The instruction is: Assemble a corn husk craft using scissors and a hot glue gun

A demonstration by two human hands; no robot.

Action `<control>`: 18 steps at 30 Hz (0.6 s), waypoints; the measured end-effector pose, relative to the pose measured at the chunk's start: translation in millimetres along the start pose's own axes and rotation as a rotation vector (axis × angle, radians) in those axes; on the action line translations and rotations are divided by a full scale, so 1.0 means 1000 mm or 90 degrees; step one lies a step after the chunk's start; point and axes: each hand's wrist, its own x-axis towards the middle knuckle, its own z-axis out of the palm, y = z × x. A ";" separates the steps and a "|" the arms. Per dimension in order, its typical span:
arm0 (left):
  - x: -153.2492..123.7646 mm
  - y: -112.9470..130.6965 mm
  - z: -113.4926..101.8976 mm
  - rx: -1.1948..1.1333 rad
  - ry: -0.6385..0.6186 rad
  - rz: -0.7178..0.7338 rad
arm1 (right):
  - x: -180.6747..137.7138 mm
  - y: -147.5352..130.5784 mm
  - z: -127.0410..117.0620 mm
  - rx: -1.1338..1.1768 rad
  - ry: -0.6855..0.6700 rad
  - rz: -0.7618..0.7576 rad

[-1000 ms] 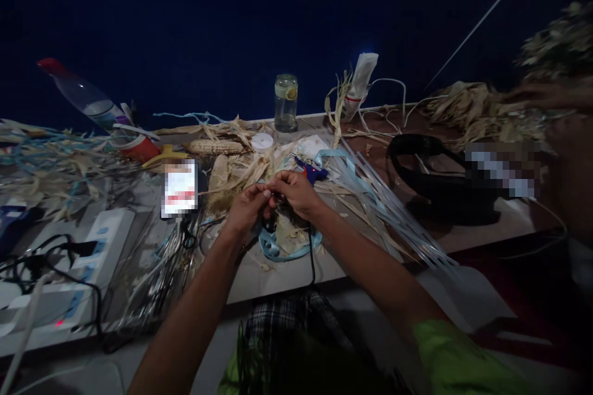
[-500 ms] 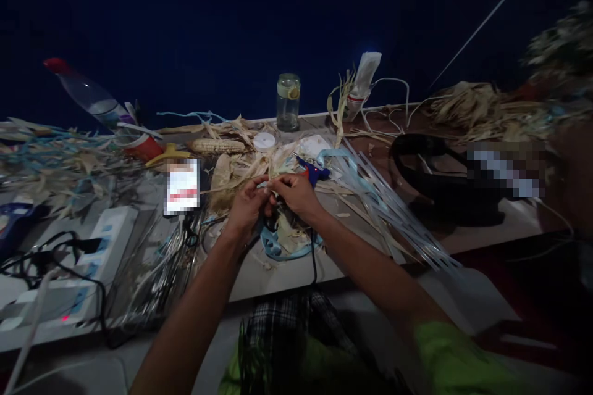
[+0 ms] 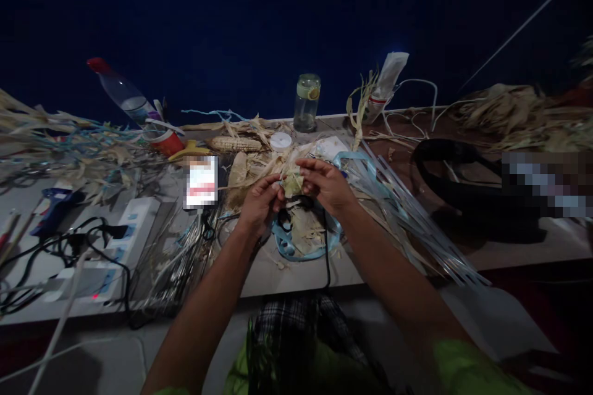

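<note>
My left hand (image 3: 263, 202) is closed, thumb and fingers pinching one side of a small pale corn husk piece (image 3: 293, 182). On the other side, my right hand (image 3: 328, 186) has its thumb and bent fingers closed at the husk's edge; the exact contact is too dim to make out. Beneath the hands lies a light blue ring-shaped band (image 3: 301, 256) with husk scraps (image 3: 308, 231) inside. Black scissor-like handles (image 3: 285, 220) show there too. A black cord (image 3: 328, 253) runs down past the right wrist. My right hand mostly hides a blue tool.
A corn cob (image 3: 236, 144), a white round lid (image 3: 280, 141) and a glass jar (image 3: 306, 105) stand behind. Clear sticks (image 3: 417, 222) lie to the right, near a black headband-like object (image 3: 463, 188). Leftward are a lit phone (image 3: 201, 182), a power strip (image 3: 134, 228) and a blue glue gun (image 3: 55, 210).
My hands, earlier together at the fingertips, have moved apart with the husk piece between them. The camera view has shifted left, and the blue tool behind my right hand is now mostly covered.
</note>
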 end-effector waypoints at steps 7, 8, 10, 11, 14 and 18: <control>-0.003 -0.002 0.003 0.050 -0.044 -0.024 | -0.003 -0.017 -0.005 0.073 0.039 -0.010; -0.003 -0.003 0.002 0.066 -0.051 -0.029 | -0.005 -0.017 -0.004 0.064 0.011 -0.002; -0.003 -0.005 0.002 0.093 -0.074 -0.038 | -0.008 -0.016 0.000 0.038 -0.043 0.016; -0.003 -0.005 0.001 0.100 -0.087 -0.040 | -0.009 -0.015 0.002 0.020 -0.060 0.023; -0.003 -0.006 0.001 0.111 -0.103 -0.047 | -0.009 -0.010 0.004 -0.029 -0.062 0.025; -0.005 -0.005 0.003 0.137 -0.097 -0.065 | -0.006 -0.007 0.002 -0.032 -0.043 -0.001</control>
